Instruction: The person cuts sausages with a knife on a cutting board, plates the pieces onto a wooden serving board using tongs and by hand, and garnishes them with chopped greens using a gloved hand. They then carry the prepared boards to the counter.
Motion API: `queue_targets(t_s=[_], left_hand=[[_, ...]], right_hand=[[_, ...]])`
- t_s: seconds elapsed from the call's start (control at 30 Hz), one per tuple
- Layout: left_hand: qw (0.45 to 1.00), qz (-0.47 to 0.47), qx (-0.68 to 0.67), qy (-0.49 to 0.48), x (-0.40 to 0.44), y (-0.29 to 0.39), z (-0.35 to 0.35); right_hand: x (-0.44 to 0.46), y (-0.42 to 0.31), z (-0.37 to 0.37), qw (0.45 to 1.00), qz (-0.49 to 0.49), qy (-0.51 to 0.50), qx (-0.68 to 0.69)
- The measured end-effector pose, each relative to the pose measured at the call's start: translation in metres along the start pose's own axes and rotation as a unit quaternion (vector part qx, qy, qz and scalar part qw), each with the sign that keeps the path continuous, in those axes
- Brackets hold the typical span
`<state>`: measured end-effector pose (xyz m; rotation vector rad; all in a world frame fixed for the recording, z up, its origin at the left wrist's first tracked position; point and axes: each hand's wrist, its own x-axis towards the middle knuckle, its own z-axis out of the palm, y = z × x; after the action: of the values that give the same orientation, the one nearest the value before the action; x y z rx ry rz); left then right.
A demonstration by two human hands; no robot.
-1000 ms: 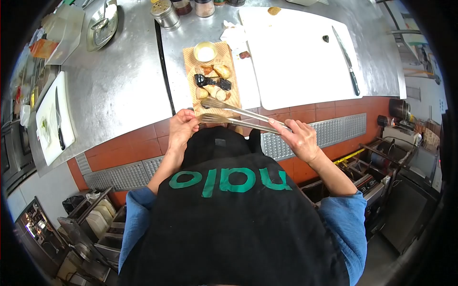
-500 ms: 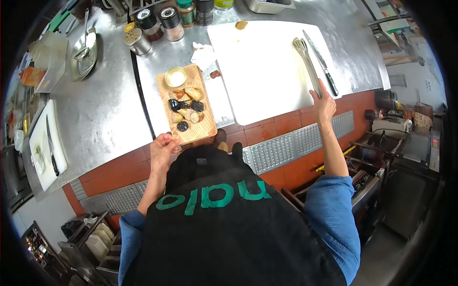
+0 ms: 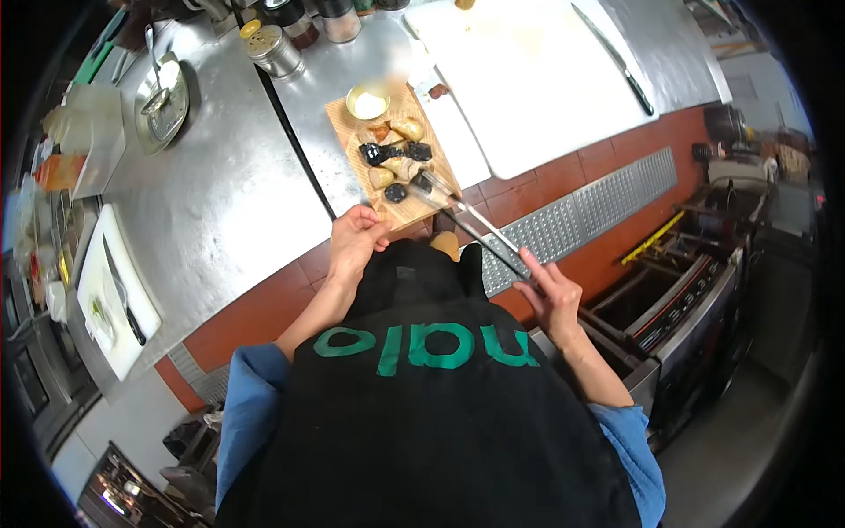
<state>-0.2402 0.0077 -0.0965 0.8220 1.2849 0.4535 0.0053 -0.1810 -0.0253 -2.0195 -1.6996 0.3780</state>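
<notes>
My left hand (image 3: 356, 241) is closed at the near corner of a small wooden serving board (image 3: 339, 113), thumb and fingers pinching its edge. Patterned paper seems to line the board, with pale browned chunks and black pieces of food (image 3: 396, 154) on it. At its far end sits a small bowl of white sauce (image 3: 368, 104). Metal tongs (image 3: 482, 224) are gripped in my right hand (image 3: 556, 297). Their tips are apart over the board's right edge, close to the food; whether they touch any piece I cannot tell.
A large white cutting board (image 3: 528, 88) with a knife (image 3: 620, 66) lies to the right. Spice shakers (image 3: 275, 51) stand at the back. Left are an oval metal dish (image 3: 167, 106) with a spoon and another cutting board (image 3: 114, 290) with a knife.
My right hand has lifted the tongs off the large cutting board and brought them left to the serving board. My left hand stays at the board's corner. The view has shifted.
</notes>
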Motion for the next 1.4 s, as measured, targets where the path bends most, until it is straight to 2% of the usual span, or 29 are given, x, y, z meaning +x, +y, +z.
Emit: queue_targets(t_s=[0.33,0.6,0.8,0.9,1.1,1.23,1.4], left_hand=[[0.998,-0.009,0.049,-0.038,0.006,0.007,-0.005],[0.998,-0.015,0.045,-0.034,0.008,0.007,-0.004],[0.999,-0.005,0.042,0.015,0.005,0.007,0.005],[0.998,0.0,0.051,0.042,0.007,0.01,0.006],[0.994,0.051,0.07,0.06,0.01,0.008,0.009],[0.993,0.05,0.074,0.071,0.009,0.009,0.01],[0.99,0.07,0.094,0.08,0.013,0.002,0.008]], right_hand=[[-0.032,-0.025,0.06,0.988,0.021,0.102,-0.114],[-0.037,-0.01,0.075,0.986,0.012,0.127,-0.108],[-0.04,-0.002,0.063,0.987,0.0,0.134,-0.09],[-0.053,0.004,0.053,0.983,-0.041,0.156,-0.085],[-0.05,0.007,0.05,0.991,-0.013,0.087,-0.102],[-0.038,0.003,0.053,0.991,-0.015,0.101,-0.08],[-0.036,-0.003,0.045,0.993,-0.003,0.072,-0.092]])
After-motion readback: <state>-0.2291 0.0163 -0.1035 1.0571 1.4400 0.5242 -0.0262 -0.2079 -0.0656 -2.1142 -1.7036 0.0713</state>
